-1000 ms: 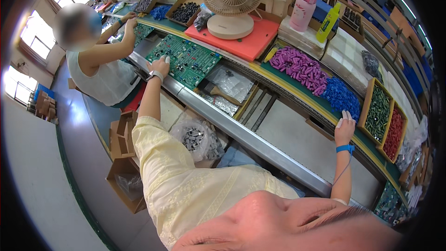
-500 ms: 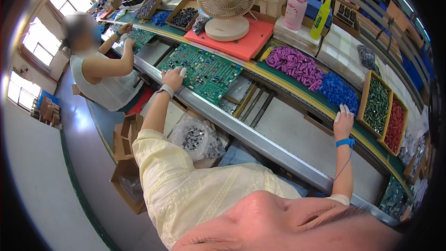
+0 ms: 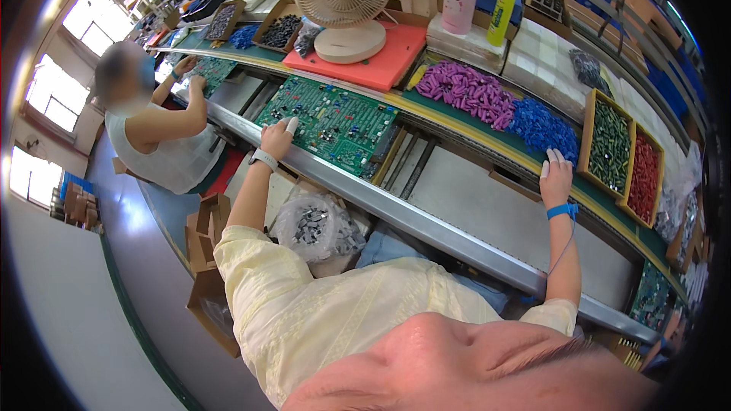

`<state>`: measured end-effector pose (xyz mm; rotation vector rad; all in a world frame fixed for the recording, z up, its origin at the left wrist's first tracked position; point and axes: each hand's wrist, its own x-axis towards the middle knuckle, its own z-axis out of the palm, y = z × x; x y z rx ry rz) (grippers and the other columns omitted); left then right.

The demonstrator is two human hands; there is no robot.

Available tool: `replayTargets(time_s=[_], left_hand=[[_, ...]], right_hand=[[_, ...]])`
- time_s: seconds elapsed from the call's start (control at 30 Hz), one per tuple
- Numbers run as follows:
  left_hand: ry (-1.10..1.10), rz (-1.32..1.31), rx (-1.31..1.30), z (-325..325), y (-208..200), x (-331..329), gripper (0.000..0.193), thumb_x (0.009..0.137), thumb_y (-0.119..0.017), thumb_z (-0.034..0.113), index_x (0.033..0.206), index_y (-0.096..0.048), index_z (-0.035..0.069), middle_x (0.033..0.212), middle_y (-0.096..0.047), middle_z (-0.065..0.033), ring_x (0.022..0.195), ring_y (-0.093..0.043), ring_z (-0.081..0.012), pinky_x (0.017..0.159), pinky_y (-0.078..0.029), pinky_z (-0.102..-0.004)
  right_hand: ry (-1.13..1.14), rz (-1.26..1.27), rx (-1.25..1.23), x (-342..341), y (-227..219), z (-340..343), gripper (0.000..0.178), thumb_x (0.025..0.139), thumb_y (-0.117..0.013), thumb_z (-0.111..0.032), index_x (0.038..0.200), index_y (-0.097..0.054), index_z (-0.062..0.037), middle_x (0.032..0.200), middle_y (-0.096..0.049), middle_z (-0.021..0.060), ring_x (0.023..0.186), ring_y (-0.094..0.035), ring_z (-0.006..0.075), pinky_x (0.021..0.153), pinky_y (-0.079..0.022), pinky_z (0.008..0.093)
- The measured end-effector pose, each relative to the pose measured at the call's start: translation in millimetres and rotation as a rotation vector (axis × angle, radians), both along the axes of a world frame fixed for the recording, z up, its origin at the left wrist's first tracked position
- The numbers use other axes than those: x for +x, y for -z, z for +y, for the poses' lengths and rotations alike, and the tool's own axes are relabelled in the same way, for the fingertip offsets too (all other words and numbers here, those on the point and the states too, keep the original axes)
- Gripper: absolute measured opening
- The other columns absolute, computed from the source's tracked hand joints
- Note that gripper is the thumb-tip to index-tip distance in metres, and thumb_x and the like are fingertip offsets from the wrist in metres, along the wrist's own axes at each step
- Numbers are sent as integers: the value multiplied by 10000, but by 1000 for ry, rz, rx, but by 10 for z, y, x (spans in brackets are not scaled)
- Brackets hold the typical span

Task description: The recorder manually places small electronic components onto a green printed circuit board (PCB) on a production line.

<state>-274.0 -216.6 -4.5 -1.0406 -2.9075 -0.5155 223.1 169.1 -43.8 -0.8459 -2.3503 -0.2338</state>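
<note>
My left hand [image 3: 279, 139], with a white cover on a fingertip and a pale band at the wrist, lies on the near left edge of a green circuit board [image 3: 335, 125] carrying many small parts. Its fingers are curled at the board's edge. The board rests across the metal rails. Off to the right, my right hand [image 3: 557, 179] wears a blue wrist strap [image 3: 563, 211] with a thin cord. Its fingers, white-covered at the tips, reach to the near right edge of a heap of blue components [image 3: 542, 128]. Nothing shows held in them.
Purple components [image 3: 466, 93] lie left of the blue ones; boxes of green parts [image 3: 611, 144] and red parts [image 3: 646, 176] stand right. A fan [image 3: 343, 0] sits on a red slab. A silver rail [image 3: 426, 221] runs in front of me. A co-worker [image 3: 156, 122] works at left.
The circuit board has slid right along the rails, with my left hand now at its near left edge. My right hand has drawn slightly toward the heap's near edge. The view has shifted a little.
</note>
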Motion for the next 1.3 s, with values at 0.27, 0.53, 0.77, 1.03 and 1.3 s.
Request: replayTargets(time_s=[0.27, 0.53, 0.77, 1.03, 1.3], left_hand=[[-67, -37, 39, 44, -56, -389, 430, 883, -395, 405, 1081, -579, 70, 971, -620, -188, 1004, -534, -355, 916, -353, -434], [-310, -98, 19, -24, 84, -1027, 632, 876, -331, 528, 1296, -404, 63, 1270, -447, -220, 1192, -410, -352, 991, -323, -396], [-283, -201, 73, -15, 110, -912, 675, 872, -303, 557, 1333, -350, 67, 1310, -408, -218, 1225, -370, -361, 1012, -295, -386], [43, -147, 112, -32, 400, -611, 578, 902, -344, 479, 1281, -422, 50, 1281, -448, -204, 1202, -398, -359, 985, -322, -361], [158, -277, 71, 294, 49, 265, 524, 918, -364, 413, 1269, -436, 30, 1258, -466, -215, 1206, -393, -359, 982, -323, -373]], right_hand=[[12, 0, 3, -15, -2, 17, 253, 820, -524, -102, 1053, -584, -24, 1097, -564, 156, 915, -504, 343, 819, -417, 420], [46, -6, -30, -11, -6, -22, 252, 827, -522, -112, 1053, -585, -19, 1089, -567, 164, 911, -505, 345, 817, -418, 428], [50, 18, -65, -12, -56, -63, 265, 810, -531, -108, 1054, -590, -25, 1081, -572, 163, 892, -507, 338, 816, -420, 418], [-11, 68, -93, -46, -24, 3, 238, 801, -524, -99, 1023, -591, -48, 1057, -580, 139, 910, -519, 324, 821, -419, 403], [-25, 321, -411, 58, -141, 131, 202, 818, -510, -91, 983, -617, -46, 972, -591, 131, 915, -542, 314, 810, -441, 403]])
